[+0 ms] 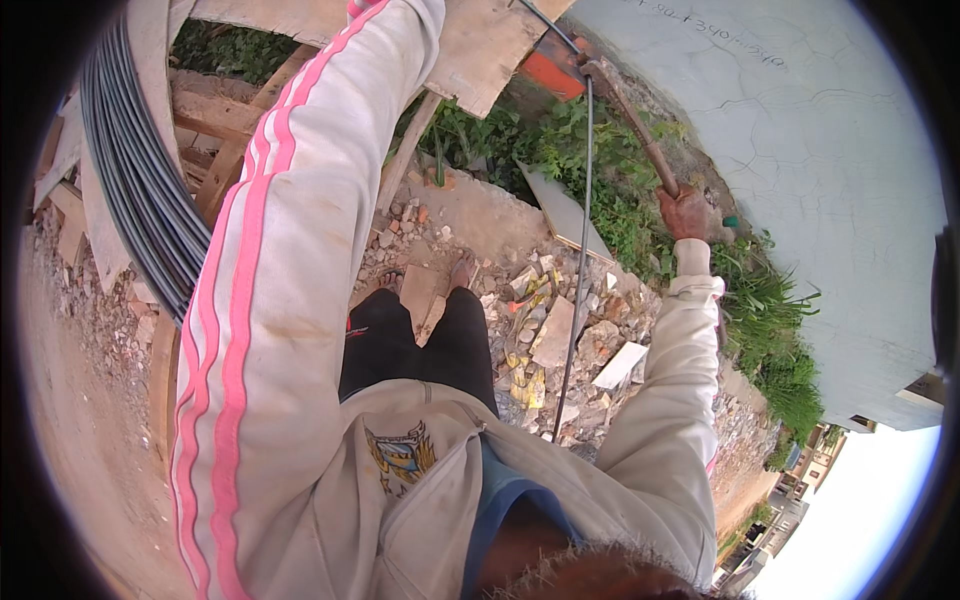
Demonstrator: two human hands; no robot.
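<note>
My right hand (685, 212) is closed round the lower end of a rusty rebar bending bar (640, 135). The bar's far end meets a thin dark steel rod (585, 200) at a bend. From that bend the rod hangs down past my right side, while its other part slants up to the far left, over a wooden board (490, 45). My left arm reaches forward in a white sleeve with pink stripes (265, 200); the hand lies beyond the upper edge. An orange block (553, 76) shows just under the bend.
A bundle of dark steel rods (135, 150) curves along the left beside wooden planks (215, 115). Broken rubble (530, 340) covers the ground round my feet. Green plants (770, 330) grow along a pale cracked wall (800, 150) on the right. A flat slab (565, 210) leans among the weeds.
</note>
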